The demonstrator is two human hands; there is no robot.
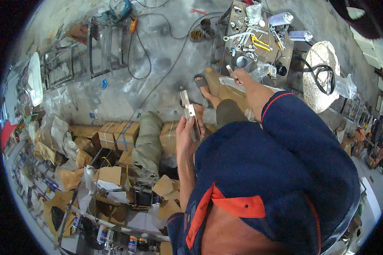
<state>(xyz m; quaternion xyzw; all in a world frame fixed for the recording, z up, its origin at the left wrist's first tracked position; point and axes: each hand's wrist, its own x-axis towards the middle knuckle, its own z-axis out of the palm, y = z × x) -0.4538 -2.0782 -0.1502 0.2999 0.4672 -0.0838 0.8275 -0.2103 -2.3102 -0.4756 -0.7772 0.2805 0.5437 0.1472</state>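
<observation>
My left hand [185, 135] is closed around a long silvery metal bar [189, 111], which looks like a channel with holes in it. The bar points away from me over the floor, and its near end lies partly behind my fingers. Farther right, at the near edge of a workbench, my right hand [240, 77] makes a fist. A short, flat, pale end [229, 69] sticks out of it; the rest is hidden, so I cannot name its kind. Just beyond that hand sits a round can [242, 62]. Wrenches [237, 36] and a yellow-handled tool [260, 43] lie farther back on the bench.
Two spray cans [281, 19] and a clear plastic bag [263, 70] are on the bench. Black cable [173, 63] snakes over the floor past a metal frame [91, 51]. Cardboard boxes [125, 135] and a rolled grey-green cloth [148, 138] line the left side. A patterned seat [317, 80] stands right.
</observation>
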